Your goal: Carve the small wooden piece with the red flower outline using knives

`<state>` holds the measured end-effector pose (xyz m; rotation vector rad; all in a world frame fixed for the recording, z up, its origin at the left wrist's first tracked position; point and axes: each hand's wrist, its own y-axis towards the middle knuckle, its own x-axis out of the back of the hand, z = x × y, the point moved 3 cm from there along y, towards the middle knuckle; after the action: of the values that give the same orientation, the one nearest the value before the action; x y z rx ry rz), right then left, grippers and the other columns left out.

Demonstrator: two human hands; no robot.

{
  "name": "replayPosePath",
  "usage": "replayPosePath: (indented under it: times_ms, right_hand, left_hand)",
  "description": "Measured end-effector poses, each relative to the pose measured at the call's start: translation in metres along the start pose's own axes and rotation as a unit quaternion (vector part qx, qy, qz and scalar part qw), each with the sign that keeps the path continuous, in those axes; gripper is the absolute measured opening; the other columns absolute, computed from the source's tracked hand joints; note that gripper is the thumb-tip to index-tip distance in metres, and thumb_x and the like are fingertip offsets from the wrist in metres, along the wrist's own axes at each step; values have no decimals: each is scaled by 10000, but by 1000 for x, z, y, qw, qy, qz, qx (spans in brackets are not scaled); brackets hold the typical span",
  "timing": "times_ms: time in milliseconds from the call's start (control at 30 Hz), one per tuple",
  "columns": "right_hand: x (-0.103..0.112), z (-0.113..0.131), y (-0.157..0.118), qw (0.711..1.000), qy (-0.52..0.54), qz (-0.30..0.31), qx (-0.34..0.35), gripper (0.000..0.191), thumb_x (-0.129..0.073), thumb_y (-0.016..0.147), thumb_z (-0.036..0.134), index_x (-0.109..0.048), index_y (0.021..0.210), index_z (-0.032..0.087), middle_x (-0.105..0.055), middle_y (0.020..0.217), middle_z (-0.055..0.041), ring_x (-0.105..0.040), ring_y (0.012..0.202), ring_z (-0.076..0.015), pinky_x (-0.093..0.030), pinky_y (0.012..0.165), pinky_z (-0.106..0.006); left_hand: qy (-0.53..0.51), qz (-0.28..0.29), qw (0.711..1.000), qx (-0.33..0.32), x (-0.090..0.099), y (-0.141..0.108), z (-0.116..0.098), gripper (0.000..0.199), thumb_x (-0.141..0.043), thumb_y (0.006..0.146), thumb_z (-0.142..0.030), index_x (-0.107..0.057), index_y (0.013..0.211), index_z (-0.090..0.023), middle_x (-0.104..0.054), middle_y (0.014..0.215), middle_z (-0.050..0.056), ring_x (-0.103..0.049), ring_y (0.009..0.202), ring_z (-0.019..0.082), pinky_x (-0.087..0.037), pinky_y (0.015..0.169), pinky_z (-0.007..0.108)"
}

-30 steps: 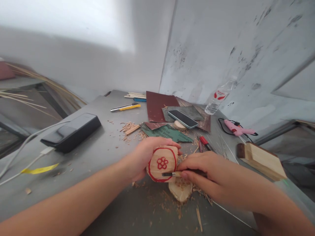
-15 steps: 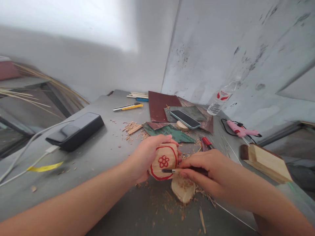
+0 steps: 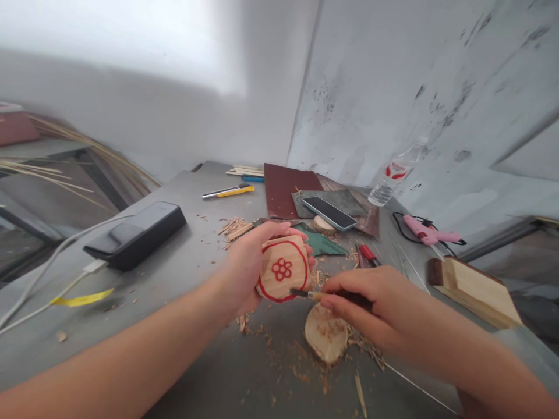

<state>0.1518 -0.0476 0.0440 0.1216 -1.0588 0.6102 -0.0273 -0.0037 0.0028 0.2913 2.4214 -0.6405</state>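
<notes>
My left hand [image 3: 244, 273] grips a pale wooden piece [image 3: 283, 285] from its left side, fingers behind it and thumb along the top. A red flower is drawn at its middle, with a red ring near its rim. In my right hand [image 3: 362, 297] is a carving tool [image 3: 308, 294] with a dark metal blade and a light ferrule; much of its handle is hidden in the fingers. The blade's tip lies at the lower right of the piece's face, near the red ring. Below the tool, a round wood slice [image 3: 326, 337] strewn with shavings rests on the table.
Around the hands lie wood shavings, green sandpaper [image 3: 323, 240], a red marker [image 3: 369, 254] and a phone [image 3: 329, 212]. Farther off are a yellow utility knife [image 3: 229, 191], a water bottle [image 3: 391, 177], a pink glue gun [image 3: 430, 231], a wooden block [image 3: 476, 291] and a black device [image 3: 137, 233] with cables.
My left hand and the wooden piece have moved left and slightly up, with the face turned more toward me. The tool's tip has shifted from below the flower to the piece's lower right.
</notes>
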Motion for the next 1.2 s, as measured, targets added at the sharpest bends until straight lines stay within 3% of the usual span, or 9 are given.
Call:
replayPosePath:
  times_ms: [400, 933, 1200]
  right_hand:
    - [-12, 7, 7, 996, -39, -62, 52, 426, -447, 1097, 372, -647, 770, 188, -696, 761, -7, -551, 650, -134, -356, 645, -297]
    - [-12, 4, 10, 995, -23, -44, 88, 398, -423, 1117, 362, -657, 847, 186, -689, 793, 3, -566, 715, -135, -362, 679, -291]
    - [-16, 4, 12, 988, -35, -91, 120, 337, -475, 1100, 284, -651, 834, 176, -674, 785, 0, -570, 695, -130, -367, 664, -279]
  left_hand:
    - [15, -15, 999, -44, 0, -1, -3, 174, -670, 847, -346, -690, 840, -173, -691, 750, 50, -671, 647, 188, -555, 553, 289]
    - [-39, -22, 999, -18, 1, -1, -7, 169, -631, 817, -282, -707, 845, -133, -714, 756, 79, -728, 663, 230, -590, 565, 320]
    - [-52, -45, 997, -39, -3, -4, -9, 164, -575, 829, -212, -702, 851, -112, -736, 776, 120, -726, 626, 241, -594, 531, 334]
